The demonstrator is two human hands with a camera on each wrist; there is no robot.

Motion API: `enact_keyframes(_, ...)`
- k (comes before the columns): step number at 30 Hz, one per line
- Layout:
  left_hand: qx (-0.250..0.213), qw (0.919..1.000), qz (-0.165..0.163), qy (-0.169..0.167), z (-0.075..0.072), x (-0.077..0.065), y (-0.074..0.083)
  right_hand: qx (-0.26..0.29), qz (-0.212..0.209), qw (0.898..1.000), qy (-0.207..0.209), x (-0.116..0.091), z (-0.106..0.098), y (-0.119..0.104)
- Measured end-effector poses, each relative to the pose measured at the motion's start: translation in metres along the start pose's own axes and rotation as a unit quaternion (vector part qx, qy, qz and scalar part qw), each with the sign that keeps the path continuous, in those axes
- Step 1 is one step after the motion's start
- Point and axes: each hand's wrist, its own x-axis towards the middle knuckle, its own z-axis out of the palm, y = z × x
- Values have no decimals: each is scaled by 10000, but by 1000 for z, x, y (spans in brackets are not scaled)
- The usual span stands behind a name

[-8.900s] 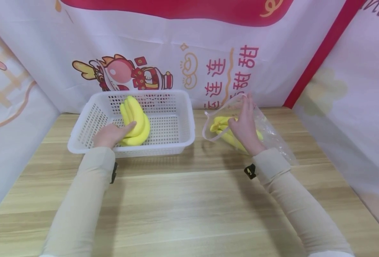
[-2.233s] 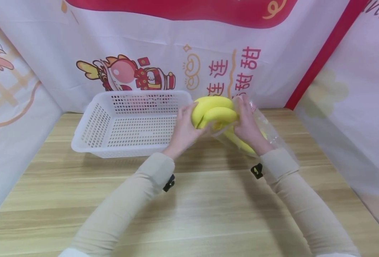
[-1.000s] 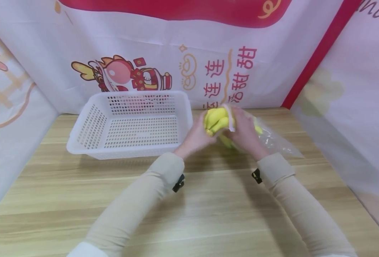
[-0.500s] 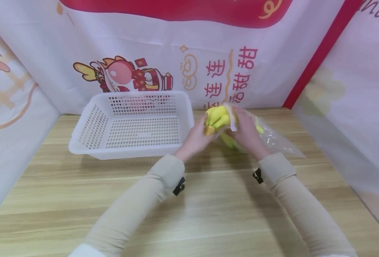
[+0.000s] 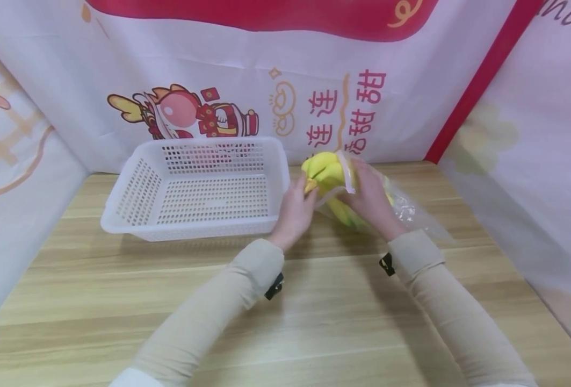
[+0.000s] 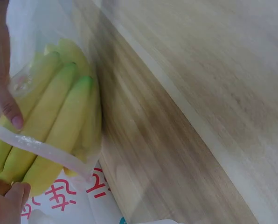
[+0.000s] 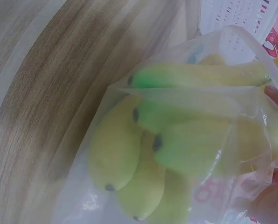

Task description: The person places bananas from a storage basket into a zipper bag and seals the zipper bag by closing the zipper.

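My left hand [image 5: 292, 215] pinches the brown stem end [image 6: 0, 185] of a yellow banana bunch [image 5: 325, 171] at the mouth of a clear plastic zip bag [image 5: 413, 209]. Most of this bunch lies inside the bag, with its stem end sticking out. My right hand [image 5: 371, 199] grips the bag near its opening, the thumb [image 6: 10, 112] on the near side over the bananas. Seen from the right wrist, several green-tipped bananas [image 7: 190, 142] crowd together inside the bag, including another bunch lower down.
A white perforated plastic basket [image 5: 212, 228] stands left of the bag on the wood-grain table [image 5: 314, 317]. Printed white cloth [image 5: 246, 48] walls the back and both sides.
My left hand has carried the bunch from the basket to the bag and slid it in. Its grip has moved from the bananas' bodies to the stem. The right hand still holds the bag.
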Motion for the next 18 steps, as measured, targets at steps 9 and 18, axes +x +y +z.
enact_keyframes(9, -205, 9989, -120, -412, 3, -1, 0, -60, -133, 9999, -38, 1, 3, -4)
enact_keyframes(18, -797, 9907, -85, -1102, 1, 3, 4, -505, -149, 9983, -237, -2, 2, -6)
